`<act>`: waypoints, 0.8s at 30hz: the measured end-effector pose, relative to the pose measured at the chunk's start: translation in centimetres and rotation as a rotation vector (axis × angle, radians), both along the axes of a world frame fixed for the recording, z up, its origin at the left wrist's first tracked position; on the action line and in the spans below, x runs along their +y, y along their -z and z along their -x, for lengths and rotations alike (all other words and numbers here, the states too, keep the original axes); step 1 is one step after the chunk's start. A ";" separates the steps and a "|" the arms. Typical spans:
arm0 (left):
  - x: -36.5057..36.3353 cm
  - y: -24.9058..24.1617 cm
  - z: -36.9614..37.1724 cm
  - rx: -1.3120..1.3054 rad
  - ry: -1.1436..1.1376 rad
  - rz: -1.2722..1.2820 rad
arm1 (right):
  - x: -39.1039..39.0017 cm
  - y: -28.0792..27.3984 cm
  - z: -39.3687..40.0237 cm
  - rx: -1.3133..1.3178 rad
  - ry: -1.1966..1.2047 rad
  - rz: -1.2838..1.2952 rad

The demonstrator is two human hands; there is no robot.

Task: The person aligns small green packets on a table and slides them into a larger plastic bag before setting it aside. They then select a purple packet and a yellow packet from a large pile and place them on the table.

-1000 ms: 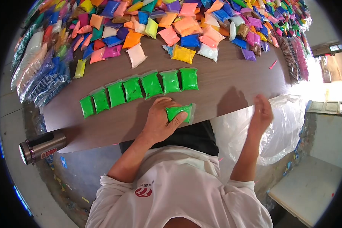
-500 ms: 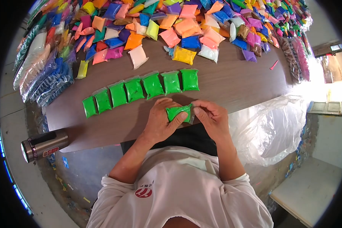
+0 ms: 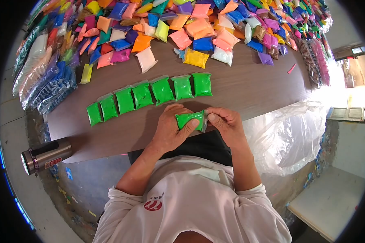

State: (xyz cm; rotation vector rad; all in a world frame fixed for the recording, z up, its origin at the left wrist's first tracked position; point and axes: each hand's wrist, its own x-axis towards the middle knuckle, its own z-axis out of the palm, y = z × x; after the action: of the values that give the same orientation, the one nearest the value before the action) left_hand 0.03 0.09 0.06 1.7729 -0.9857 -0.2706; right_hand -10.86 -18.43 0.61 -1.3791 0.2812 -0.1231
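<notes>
A small clear packet of bright green, clay-like filling (image 3: 186,118) is held in front of me over the table's near edge. My left hand (image 3: 172,127) grips its body, with the thumb lying across the front. At the packet's right end, my right hand (image 3: 225,123) pinches the clear plastic edge between thumb and fingers. Beyond my hands, several similar green packets (image 3: 142,94) lie side by side in a slightly curved row on the brown table (image 3: 239,87).
A heap of packets in many colours (image 3: 198,28) covers the table's far side. Large clear bags of packets (image 3: 54,89) lie at the left. A steel flask (image 3: 46,155) is at the left edge. Clear plastic sheeting (image 3: 288,137) hangs at the right. A small pink-red piece (image 3: 291,68) lies far right.
My right thumb and fingers have closed more tightly on the packet's clear edge. My left hand keeps its hold, and the row of green packets is unchanged.
</notes>
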 end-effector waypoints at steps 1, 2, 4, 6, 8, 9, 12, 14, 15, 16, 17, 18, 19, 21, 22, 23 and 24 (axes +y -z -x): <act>0.0 0.0 0.0 0.000 0.001 -0.004 | 0.0 0.0 0.0 0.000 0.002 0.014; 0.0 0.0 0.0 -0.004 -0.002 -0.005 | 0.0 -0.1 0.0 0.000 0.005 0.029; 0.0 0.0 0.0 -0.013 -0.007 -0.008 | -0.1 -0.3 0.0 0.018 -0.003 0.066; -0.1 -0.1 0.0 -0.016 -0.003 0.000 | -0.1 -0.5 0.0 0.040 -0.005 0.045; -0.1 -0.1 0.0 -0.022 -0.003 0.002 | 0.1 -0.6 -0.1 0.064 -0.004 -0.035; -0.1 0.0 0.0 -0.026 -0.004 0.000 | 0.2 -0.7 -0.2 0.077 -0.006 -0.018; -0.1 0.2 0.0 -0.041 0.002 -0.008 | 0.2 -1.1 -0.6 0.072 -0.012 0.134; 0.0 0.2 0.0 -0.047 0.001 -0.009 | 0.1 -1.6 -1.1 0.010 -0.013 0.371; 0.0 0.1 0.0 -0.046 -0.003 -0.007 | 0.1 -1.7 -1.2 0.016 -0.015 0.378; -0.1 0.1 0.0 -0.045 -0.007 -0.005 | 0.1 -1.8 -1.4 0.020 -0.017 0.386; -0.1 0.1 0.0 -0.047 -0.003 -0.008 | 0.1 -1.9 -1.5 0.025 -0.018 0.393; -0.1 0.1 0.0 -0.048 0.001 -0.011 | 0.1 -2.0 -1.6 0.045 -0.011 0.405; -0.1 0.1 0.0 -0.050 0.004 -0.014 | 0.2 -2.1 -1.7 0.066 -0.004 0.416; -0.1 -0.1 0.0 -0.048 0.022 -0.037 | 0.4 -2.1 -2.0 0.027 0.029 0.554; -0.2 -0.2 0.0 -0.046 0.031 -0.050 | 0.6 -2.1 -2.2 -0.033 0.056 0.679; -0.3 -0.2 0.0 -0.061 0.026 -0.061 | 0.6 -2.0 -2.4 -0.094 0.082 0.804; -0.4 -0.2 0.1 -0.075 0.021 -0.073 | 0.5 -2.0 -2.6 -0.122 0.092 0.885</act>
State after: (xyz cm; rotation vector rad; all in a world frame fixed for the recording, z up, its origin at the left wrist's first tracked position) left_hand -0.09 -0.26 0.30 1.8511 -1.0597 -0.2581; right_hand -8.31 -17.88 2.58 -2.2243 0.1892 -0.4447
